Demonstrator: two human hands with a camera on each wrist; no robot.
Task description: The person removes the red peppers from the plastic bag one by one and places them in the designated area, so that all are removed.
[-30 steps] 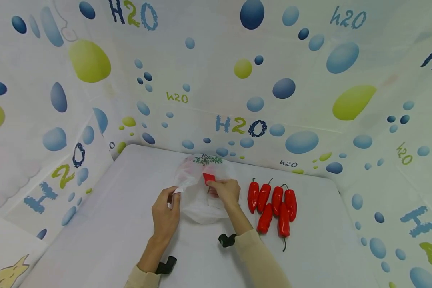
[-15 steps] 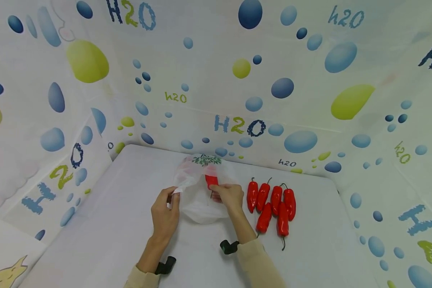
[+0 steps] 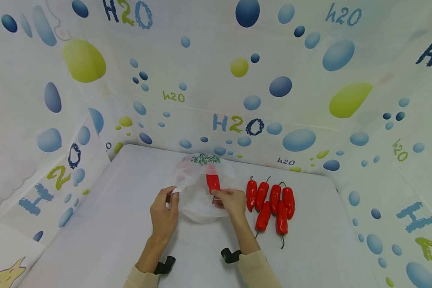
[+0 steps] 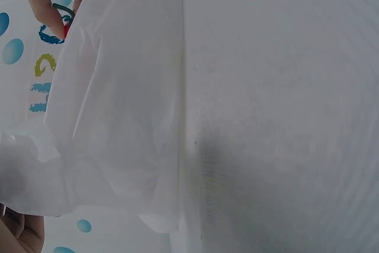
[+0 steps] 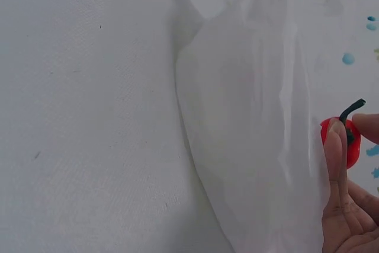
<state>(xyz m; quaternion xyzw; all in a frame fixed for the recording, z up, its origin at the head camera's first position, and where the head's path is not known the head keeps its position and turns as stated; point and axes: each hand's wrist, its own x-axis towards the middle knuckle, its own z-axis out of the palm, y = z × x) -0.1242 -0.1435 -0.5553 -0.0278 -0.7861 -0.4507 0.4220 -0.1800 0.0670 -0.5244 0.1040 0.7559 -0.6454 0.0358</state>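
Note:
A thin white plastic bag (image 3: 198,206) with a printed green leaf pattern lies on the table, its mouth facing the person. At its left edge my left hand (image 3: 164,216) pinches the rim and keeps it lifted. My right hand (image 3: 235,205) grips a glossy red chili pepper (image 3: 213,184) by its stem end, at the bag's opening. The pepper's far tip is hidden behind the bag's upper layer. In the right wrist view, the pepper (image 5: 350,146) shows its dark green stem between thumb and fingers. The bag (image 4: 124,99) fills much of the left wrist view.
To the right of the bag, several red chili peppers (image 3: 275,198) lie in two rough rows on the white table (image 3: 129,172). A white wall sheet (image 3: 209,64) with blue and green spots closes off the back and sides.
My right hand has drawn back toward me and slightly right with the chili pepper, so more of the pepper shows outside the bag. The left hand keeps its hold on the rim.

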